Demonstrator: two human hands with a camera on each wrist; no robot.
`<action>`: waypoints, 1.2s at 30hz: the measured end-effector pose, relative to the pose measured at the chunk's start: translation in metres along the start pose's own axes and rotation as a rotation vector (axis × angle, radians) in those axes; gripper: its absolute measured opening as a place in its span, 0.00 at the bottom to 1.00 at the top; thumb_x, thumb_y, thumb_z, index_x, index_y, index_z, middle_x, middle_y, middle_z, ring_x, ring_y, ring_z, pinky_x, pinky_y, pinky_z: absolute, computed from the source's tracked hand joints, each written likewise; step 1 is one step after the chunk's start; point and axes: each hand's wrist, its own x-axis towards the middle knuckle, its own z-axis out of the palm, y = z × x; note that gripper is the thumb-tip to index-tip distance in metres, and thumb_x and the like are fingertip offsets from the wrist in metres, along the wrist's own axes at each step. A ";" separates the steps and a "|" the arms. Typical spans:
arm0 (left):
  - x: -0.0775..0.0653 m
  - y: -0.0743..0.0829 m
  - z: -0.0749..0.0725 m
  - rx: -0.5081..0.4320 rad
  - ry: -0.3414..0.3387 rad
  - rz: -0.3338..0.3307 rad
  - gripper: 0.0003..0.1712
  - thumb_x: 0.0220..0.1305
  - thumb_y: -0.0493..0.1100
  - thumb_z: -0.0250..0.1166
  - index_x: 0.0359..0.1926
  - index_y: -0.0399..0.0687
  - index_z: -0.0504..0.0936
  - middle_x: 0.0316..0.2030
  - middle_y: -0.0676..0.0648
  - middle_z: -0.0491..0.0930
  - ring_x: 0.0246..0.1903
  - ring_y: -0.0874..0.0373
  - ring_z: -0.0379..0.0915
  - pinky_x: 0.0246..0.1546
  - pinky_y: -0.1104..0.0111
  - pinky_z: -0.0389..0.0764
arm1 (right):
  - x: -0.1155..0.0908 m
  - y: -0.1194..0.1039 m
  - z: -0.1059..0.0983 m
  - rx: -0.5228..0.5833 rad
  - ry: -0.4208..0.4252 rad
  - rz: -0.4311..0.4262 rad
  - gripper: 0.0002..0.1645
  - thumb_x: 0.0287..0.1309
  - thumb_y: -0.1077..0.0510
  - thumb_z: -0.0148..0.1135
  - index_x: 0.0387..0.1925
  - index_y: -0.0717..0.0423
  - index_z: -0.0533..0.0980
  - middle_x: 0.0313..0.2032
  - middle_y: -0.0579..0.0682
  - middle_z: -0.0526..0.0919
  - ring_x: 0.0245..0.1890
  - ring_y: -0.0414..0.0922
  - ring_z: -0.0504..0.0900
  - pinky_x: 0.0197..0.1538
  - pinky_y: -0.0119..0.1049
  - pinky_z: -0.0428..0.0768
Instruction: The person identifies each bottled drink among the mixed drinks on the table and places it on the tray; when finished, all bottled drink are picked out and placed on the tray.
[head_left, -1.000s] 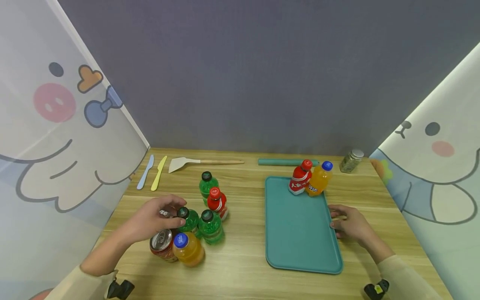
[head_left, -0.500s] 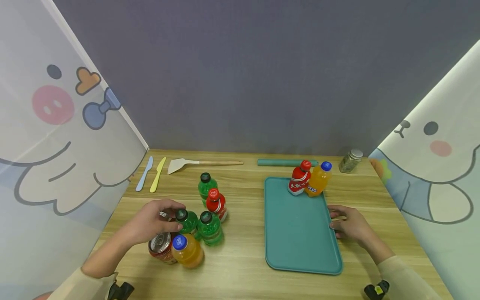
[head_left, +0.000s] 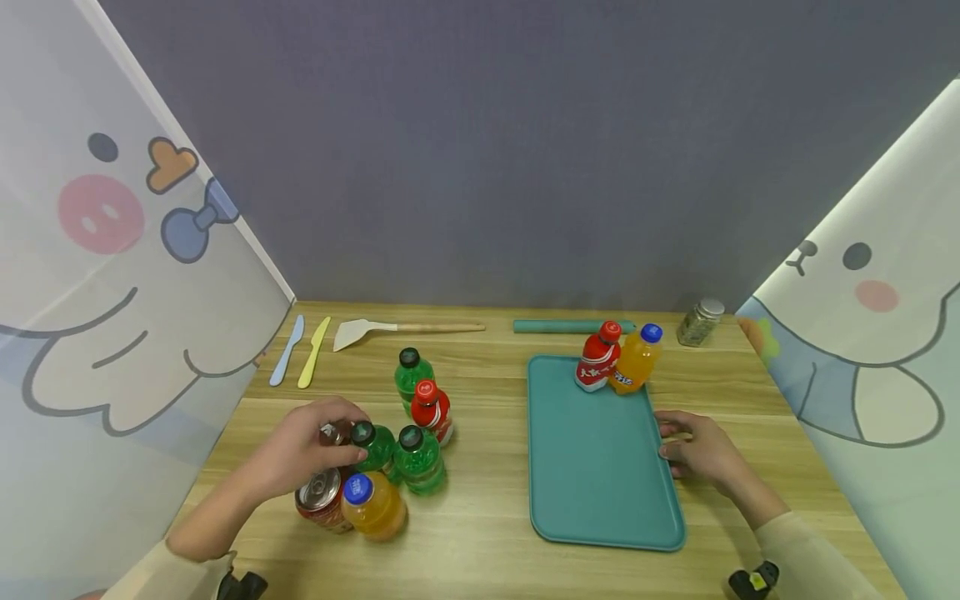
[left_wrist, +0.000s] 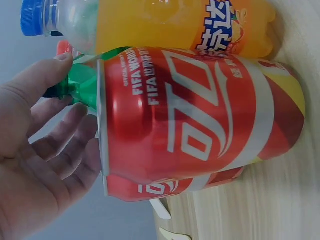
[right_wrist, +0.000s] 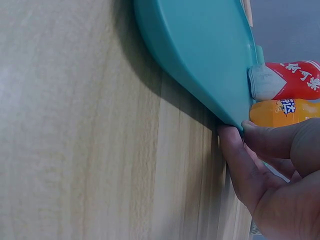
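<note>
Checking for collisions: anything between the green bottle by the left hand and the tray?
Yes: another green bottle stands close beside that green bottle, on the side toward the tray. Past it, only tabletop shows up to the tray.

Right hand pinches teal tray — red bottle, orange bottle beyond.

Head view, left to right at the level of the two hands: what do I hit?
Left hand → green bottle → second green bottle → tray → right hand.
</note>
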 end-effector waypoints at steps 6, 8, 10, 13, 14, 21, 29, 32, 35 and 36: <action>-0.001 -0.001 0.003 -0.020 0.039 0.027 0.16 0.58 0.46 0.79 0.47 0.56 0.85 0.48 0.54 0.83 0.41 0.63 0.79 0.36 0.69 0.85 | 0.000 -0.002 0.000 -0.006 0.000 0.014 0.38 0.61 0.73 0.65 0.71 0.72 0.63 0.54 0.71 0.76 0.39 0.48 0.84 0.32 0.42 0.88; -0.002 0.000 0.002 -0.028 0.049 0.013 0.19 0.58 0.46 0.78 0.50 0.53 0.85 0.51 0.51 0.84 0.42 0.63 0.80 0.37 0.69 0.85 | 0.000 -0.003 -0.001 -0.001 0.002 0.016 0.39 0.61 0.73 0.65 0.72 0.72 0.64 0.54 0.71 0.76 0.40 0.47 0.85 0.32 0.43 0.88; -0.003 0.002 0.001 -0.046 0.053 -0.004 0.21 0.60 0.46 0.77 0.53 0.51 0.84 0.52 0.48 0.84 0.42 0.62 0.82 0.37 0.69 0.85 | 0.000 -0.003 -0.001 -0.002 0.002 0.010 0.39 0.61 0.73 0.65 0.71 0.72 0.63 0.54 0.71 0.75 0.40 0.48 0.85 0.32 0.43 0.88; -0.002 0.004 0.000 -0.068 0.056 -0.007 0.21 0.63 0.46 0.75 0.55 0.49 0.83 0.51 0.47 0.85 0.41 0.61 0.83 0.37 0.68 0.86 | -0.001 -0.002 0.000 -0.002 0.005 0.009 0.38 0.61 0.73 0.65 0.71 0.72 0.64 0.54 0.71 0.76 0.39 0.48 0.85 0.31 0.42 0.88; -0.002 0.005 -0.001 -0.075 0.057 -0.002 0.21 0.64 0.45 0.74 0.56 0.48 0.82 0.52 0.46 0.85 0.41 0.60 0.84 0.38 0.68 0.86 | 0.000 -0.001 0.000 -0.001 0.006 0.010 0.38 0.61 0.73 0.65 0.71 0.72 0.64 0.54 0.71 0.76 0.39 0.48 0.84 0.31 0.42 0.88; 0.004 0.013 -0.010 -0.150 0.071 0.042 0.17 0.69 0.40 0.70 0.56 0.47 0.80 0.56 0.42 0.82 0.51 0.46 0.84 0.46 0.64 0.87 | -0.001 -0.002 0.001 -0.003 0.006 0.002 0.37 0.61 0.73 0.65 0.71 0.72 0.65 0.53 0.70 0.77 0.35 0.47 0.83 0.31 0.42 0.87; 0.011 0.028 -0.029 -0.036 0.164 0.076 0.17 0.69 0.39 0.69 0.56 0.48 0.79 0.51 0.47 0.84 0.50 0.41 0.85 0.42 0.69 0.86 | -0.002 -0.004 0.000 -0.008 0.010 0.010 0.38 0.61 0.72 0.66 0.71 0.72 0.64 0.54 0.71 0.77 0.37 0.48 0.83 0.31 0.42 0.87; 0.015 0.036 -0.037 0.005 0.215 0.064 0.16 0.69 0.39 0.69 0.55 0.48 0.79 0.48 0.49 0.84 0.48 0.42 0.85 0.40 0.70 0.85 | -0.002 -0.004 0.001 -0.009 0.012 0.006 0.38 0.61 0.73 0.65 0.71 0.73 0.64 0.54 0.71 0.77 0.36 0.48 0.83 0.31 0.42 0.87; 0.019 0.046 -0.046 0.042 0.268 0.051 0.15 0.69 0.40 0.70 0.54 0.46 0.80 0.46 0.49 0.85 0.48 0.42 0.86 0.41 0.74 0.83 | -0.002 -0.004 0.001 -0.013 0.014 0.001 0.38 0.60 0.73 0.65 0.70 0.73 0.64 0.54 0.71 0.77 0.36 0.48 0.83 0.31 0.42 0.87; 0.021 0.049 -0.050 0.041 0.281 0.053 0.15 0.69 0.40 0.70 0.54 0.44 0.80 0.46 0.47 0.85 0.48 0.42 0.86 0.41 0.75 0.83 | -0.003 -0.004 0.001 -0.017 0.016 -0.001 0.37 0.61 0.73 0.65 0.70 0.73 0.64 0.54 0.71 0.77 0.36 0.48 0.83 0.30 0.42 0.87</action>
